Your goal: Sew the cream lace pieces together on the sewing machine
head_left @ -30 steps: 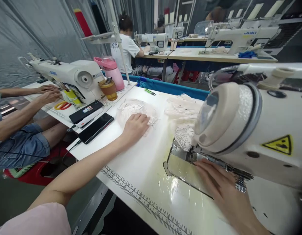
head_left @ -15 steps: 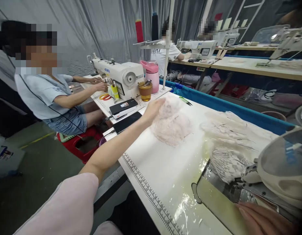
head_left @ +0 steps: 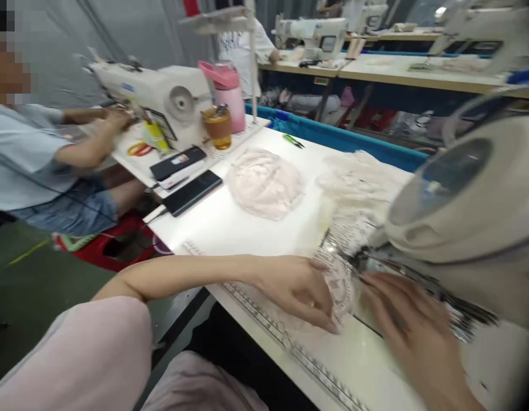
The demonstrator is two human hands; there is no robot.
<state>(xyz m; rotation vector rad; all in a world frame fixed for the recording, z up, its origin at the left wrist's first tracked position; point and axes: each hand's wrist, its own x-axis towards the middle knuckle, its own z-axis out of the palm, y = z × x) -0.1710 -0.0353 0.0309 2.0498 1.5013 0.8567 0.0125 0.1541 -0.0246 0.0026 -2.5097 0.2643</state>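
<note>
A strip of whitish lace fabric [head_left: 340, 279] lies at the front of the sewing machine [head_left: 453, 211], between my two hands. My left hand [head_left: 301, 288] is curled with its fingertips closed on the lace's left side. From the right, my right hand [head_left: 419, 325] reaches in under the machine head, its fingertips drawn together at the lace's other edge; motion blurs them somewhat. More patterned lace [head_left: 354, 228] lies just behind the presser foot area. Farther back on the white table [head_left: 204, 237] rests a round pile of pale pink fabric pieces [head_left: 267, 182].
Cream fabric [head_left: 359, 177] is heaped behind the machine. Green snips [head_left: 293, 141] lie near the blue trough [head_left: 324, 137]. A black phone [head_left: 193, 193] sits at the table's left edge. Beyond it stand an amber cup [head_left: 217, 128] and a pink bottle [head_left: 231, 97]. A co-worker [head_left: 28, 154] sits left.
My left hand has come back from the pink pile to the lace near the machine. My right hand has moved up to the lace. The view has shifted right and down.
</note>
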